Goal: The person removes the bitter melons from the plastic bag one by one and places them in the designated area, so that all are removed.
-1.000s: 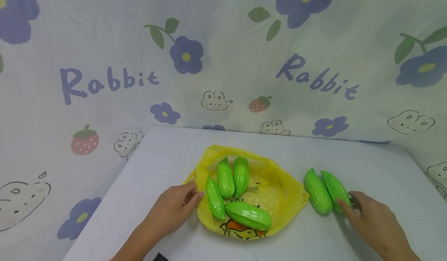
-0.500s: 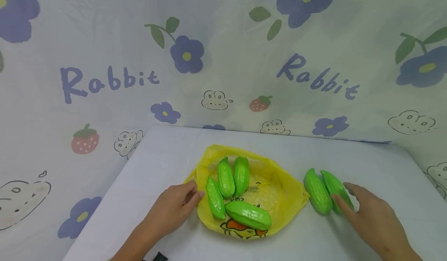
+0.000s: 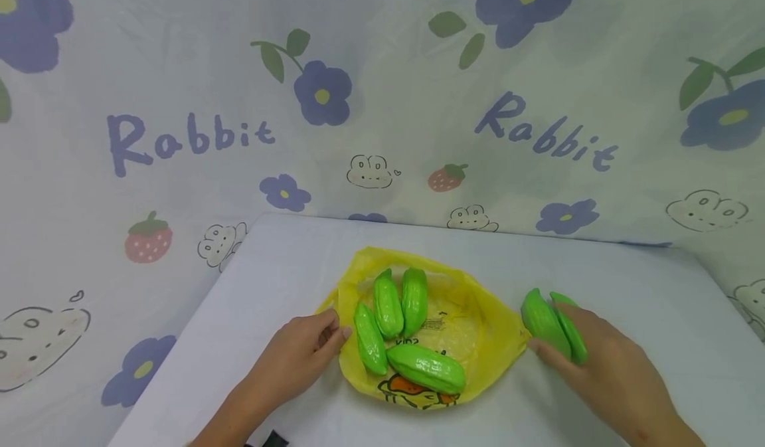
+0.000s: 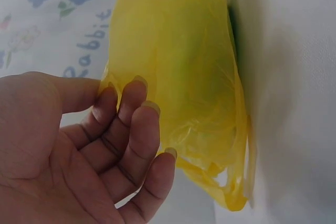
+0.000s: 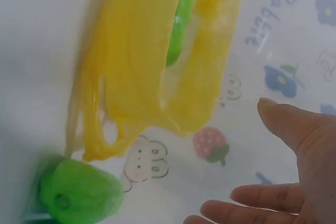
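A yellow plastic bag (image 3: 493, 321) lies with its mouth open in the head view, holding several glossy green cucumber-shaped vegetables (image 3: 425, 368). My left hand (image 3: 299, 351) pinches the left rim between thumb and forefinger, its other fingers loosely bent in the left wrist view. To the right of the bag, two similar vegetables lie side by side, a left one (image 3: 542, 324) and a right one (image 3: 574, 337). My right hand (image 3: 615, 367) is over this pair, partly covering both. Its thumb and fingers are spread in the right wrist view, where one green vegetable (image 5: 81, 192) shows below the bag.
The white table (image 3: 257, 274) carries the bag and the loose pair. Behind it hangs a pale cloth (image 3: 394, 101) printed with flowers, rabbits and strawberries. A small black object (image 3: 275, 439) shows at the front edge by the left forearm.
My right hand opened a little and moved left from the right-hand vegetable to over both of the pair. The left hand stays at the bag's rim.
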A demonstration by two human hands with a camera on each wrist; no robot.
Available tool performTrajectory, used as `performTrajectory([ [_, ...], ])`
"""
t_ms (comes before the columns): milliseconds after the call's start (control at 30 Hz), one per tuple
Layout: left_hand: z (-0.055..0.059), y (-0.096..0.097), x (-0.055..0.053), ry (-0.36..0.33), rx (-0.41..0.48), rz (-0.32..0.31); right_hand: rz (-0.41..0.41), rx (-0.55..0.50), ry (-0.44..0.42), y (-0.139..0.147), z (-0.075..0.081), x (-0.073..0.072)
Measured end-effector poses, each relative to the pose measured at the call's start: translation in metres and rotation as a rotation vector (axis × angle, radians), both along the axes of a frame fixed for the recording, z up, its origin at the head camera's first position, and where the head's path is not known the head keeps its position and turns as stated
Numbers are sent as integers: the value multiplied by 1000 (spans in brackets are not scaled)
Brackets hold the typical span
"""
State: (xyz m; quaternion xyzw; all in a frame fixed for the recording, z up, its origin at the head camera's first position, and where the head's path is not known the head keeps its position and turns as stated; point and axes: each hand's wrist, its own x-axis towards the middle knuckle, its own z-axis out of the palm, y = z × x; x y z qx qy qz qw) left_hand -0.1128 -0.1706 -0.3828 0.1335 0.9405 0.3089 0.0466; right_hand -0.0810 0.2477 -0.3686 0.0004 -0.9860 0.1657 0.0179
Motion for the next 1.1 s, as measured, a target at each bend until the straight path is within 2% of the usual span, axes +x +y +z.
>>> performTrajectory([
  [200, 0, 1, -2, 4, 1, -9, 43, -26, -21, -17, 5, 0],
  [500, 0, 0, -2, 12, 2, -20, 193, -29, 93, -43, 7, 2],
  [767, 2, 2, -1, 5, -3, -25, 241, -12, 36, -60, -1, 3],
  [967, 2, 1, 0, 6, 1, -26, 339, -16, 123, -67, -11, 3],
  [1100, 2, 1, 1, 4, 5, -26, 394, -16, 123, -71, -18, 0],
])
